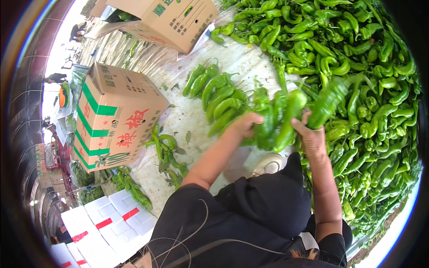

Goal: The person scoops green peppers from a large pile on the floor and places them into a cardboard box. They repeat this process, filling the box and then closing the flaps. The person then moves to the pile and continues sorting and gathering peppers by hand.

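Observation:
My left hand (247, 124) is closed around the near side of a bunch of long green peppers (263, 122). Another light-green pepper (290, 117) lies against that bunch, with my right thumb touching it. In my right hand (312, 139) is a single green pepper (328, 102), blurred and tilted up towards the heap. Beyond my left wrist, several peppers (218, 97) lie side by side in a row on the pale ground sheet (194, 134). A large heap of green peppers (362, 110) rises right beside my right hand.
A cardboard carton (134, 97) with green stripes and printing stands on the left. An open carton (174, 23) is at the top. Loose peppers (164, 147) lie beside the striped carton. White boxes (104, 224) with red tape are stacked lower left. My shoe (268, 164) rests on the sheet.

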### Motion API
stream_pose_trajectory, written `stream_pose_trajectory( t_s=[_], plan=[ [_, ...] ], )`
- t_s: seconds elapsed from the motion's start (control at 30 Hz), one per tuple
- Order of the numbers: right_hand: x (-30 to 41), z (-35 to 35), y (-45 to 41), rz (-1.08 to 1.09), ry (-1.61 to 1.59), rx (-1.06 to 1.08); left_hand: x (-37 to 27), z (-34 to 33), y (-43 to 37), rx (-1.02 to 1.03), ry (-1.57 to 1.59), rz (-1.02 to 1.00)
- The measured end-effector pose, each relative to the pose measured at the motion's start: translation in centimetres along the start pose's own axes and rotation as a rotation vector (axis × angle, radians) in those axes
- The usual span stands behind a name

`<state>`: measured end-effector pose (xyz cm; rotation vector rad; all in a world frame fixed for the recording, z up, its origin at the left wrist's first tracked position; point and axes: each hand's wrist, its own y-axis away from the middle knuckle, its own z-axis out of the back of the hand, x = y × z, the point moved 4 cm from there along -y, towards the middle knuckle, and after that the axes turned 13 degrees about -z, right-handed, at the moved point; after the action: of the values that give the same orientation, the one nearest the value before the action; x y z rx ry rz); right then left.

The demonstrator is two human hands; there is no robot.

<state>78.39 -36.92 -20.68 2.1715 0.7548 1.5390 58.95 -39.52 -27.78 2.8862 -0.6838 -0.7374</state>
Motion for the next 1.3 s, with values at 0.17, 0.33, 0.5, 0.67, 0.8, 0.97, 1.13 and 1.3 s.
stream_pose_trajectory(
  t_s=[0.17,0.33,0.5,0.67,0.8,0.97,1.13,1.3],
  plan=[
    [-5.7,-9.0,-3.4,-0.39,-0.343,0.311,-10.5,1.8,5.7,-0.034,-0.292,-0.016],
    [-11.3,-13.9,-6.1,-0.403,-0.384,0.443,-20.9,6.4,6.7,-0.096,-0.542,0.122],
    [-11.0,-14.9,-5.1,-0.435,-0.348,0.364,-28.9,14.4,5.8,-0.629,-0.934,0.371],
    [-12.6,-11.9,-4.9,-0.396,-0.194,0.318,-27.2,17.8,2.0,-0.584,-1.509,0.214],
    [-11.5,-10.3,-4.9,-0.353,-0.145,0.292,-24.7,15.7,1.5,-0.62,-1.641,-0.071],
    [-10.2,-12.0,-6.0,-0.288,-0.053,0.29,-24.7,18.6,3.4,-0.625,-1.505,-0.145],
    [-7.9,-13.4,-7.9,-0.196,0.047,0.209,-19.7,4.2,3.0,-0.161,-1.699,-0.317],
    [-6.7,-15.7,-7.9,-0.236,-0.137,0.375,-17.9,3.1,5.3,-0.171,-1.693,-0.134]
  ],
)
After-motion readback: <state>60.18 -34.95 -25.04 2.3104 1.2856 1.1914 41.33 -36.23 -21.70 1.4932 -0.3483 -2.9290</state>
